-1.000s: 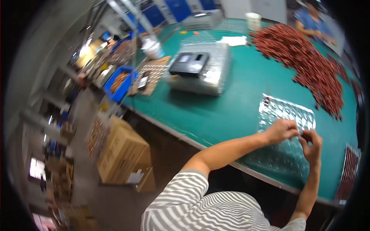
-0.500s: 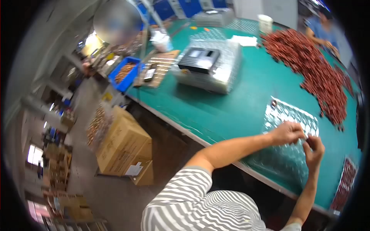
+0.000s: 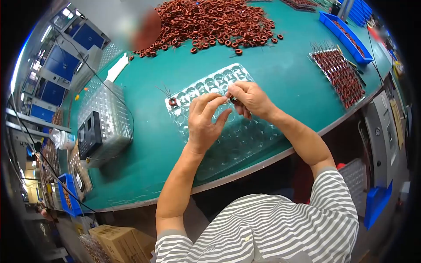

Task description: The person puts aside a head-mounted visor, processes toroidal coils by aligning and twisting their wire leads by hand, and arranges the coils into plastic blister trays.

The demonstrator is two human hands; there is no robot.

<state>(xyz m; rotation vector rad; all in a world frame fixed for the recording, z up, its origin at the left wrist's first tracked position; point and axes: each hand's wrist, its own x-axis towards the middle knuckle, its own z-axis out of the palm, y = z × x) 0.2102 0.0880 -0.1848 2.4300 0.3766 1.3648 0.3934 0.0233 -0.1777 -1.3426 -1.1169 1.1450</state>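
Above a clear plastic tray (image 3: 237,136) with round pockets, my two hands meet. My right hand (image 3: 251,100) pinches a small dark red wire-wound ring (image 3: 233,100). My left hand (image 3: 206,117) has its thumb and forefinger bent towards the same ring, with the fingertips close to its thin wires; whether they grip a wire is too small to tell. One red ring (image 3: 173,101) with upright wire leads sits in the tray's far left corner pocket. Beyond the tray lies a large pile of red rings (image 3: 215,24).
A filled tray of rings (image 3: 337,76) and a long blue bin (image 3: 344,37) are at the right. Stacked clear trays (image 3: 107,116) with a black device (image 3: 90,133) stand at the left. A cardboard box (image 3: 118,243) is on the floor.
The camera view has turned to the right, so the tray and hands now appear near the middle. Both hands remain together over the tray.
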